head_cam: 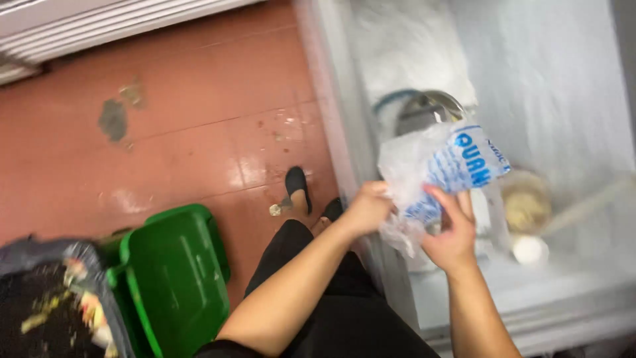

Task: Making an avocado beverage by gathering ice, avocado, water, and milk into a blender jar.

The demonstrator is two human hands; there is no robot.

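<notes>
Both forearms come up from the bottom of frame, over black trousers [344,311], and meet at a crumpled clear plastic bag [437,172] with blue print. Bag sits between and just above the two hands, held over the front edge of an open chest freezer [563,79]. Left hand [368,209] is closed on the bag's lower left edge, fingers curled in, knuckles up. Right hand [454,235] grips the bag from below and right, thumb pressed up against the printed face, palm toward the camera, wrist bent back. Bag's top corner points up and right, over the freezer interior. Image is motion-blurred, so bag contents can't be told. Behind the bag inside the freezer: a round metal lid [430,109] against frosted walls, a round tub [527,202] of pale food to the right, and a small white round container [530,250] just below it. Left of the freezer, red tiled floor [199,99], stained, with one black shoe [297,185] on it. Lower left: a green bin [175,278], and beside it a black-lined bin [46,305] holding food scraps.
</notes>
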